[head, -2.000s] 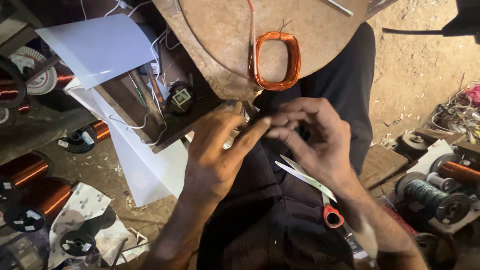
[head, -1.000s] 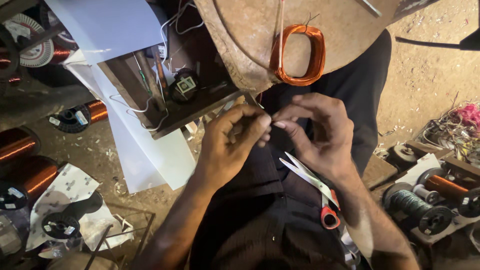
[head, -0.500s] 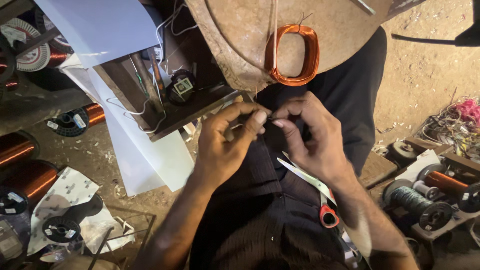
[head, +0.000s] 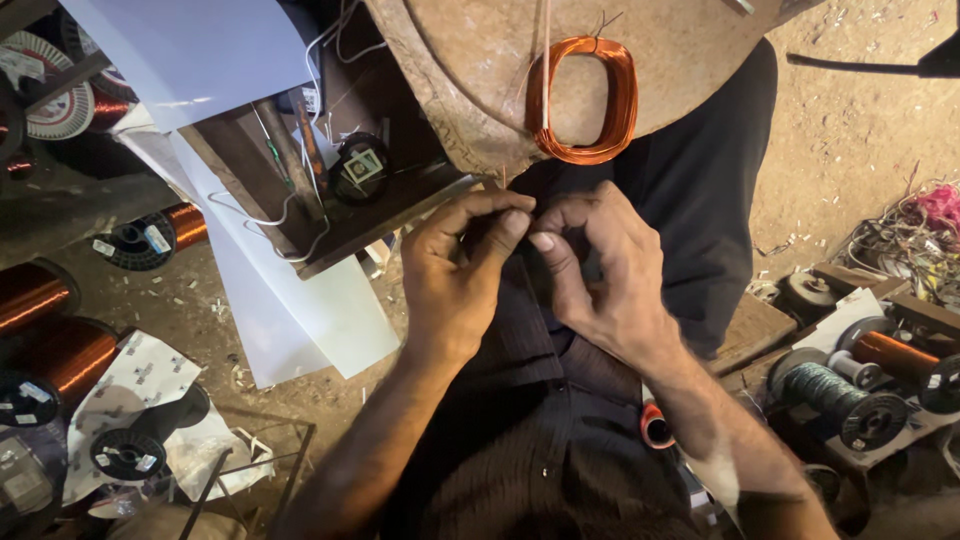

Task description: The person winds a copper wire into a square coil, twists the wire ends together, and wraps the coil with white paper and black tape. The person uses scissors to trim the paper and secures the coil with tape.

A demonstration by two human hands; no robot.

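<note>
Copper coil [head: 586, 100] lies wound on the round board [head: 470, 70]; just below it, left hand [head: 455, 275] and right hand [head: 600, 270] pinch something too fine to identify, work unfinished.

A coil-winding workshop on a dirt floor [head: 860, 130]: a copper coil [head: 588, 100] lies on a worn board [head: 470, 70], with wire spools [head: 45, 330] left of it and more spools [head: 850, 395] right
</note>
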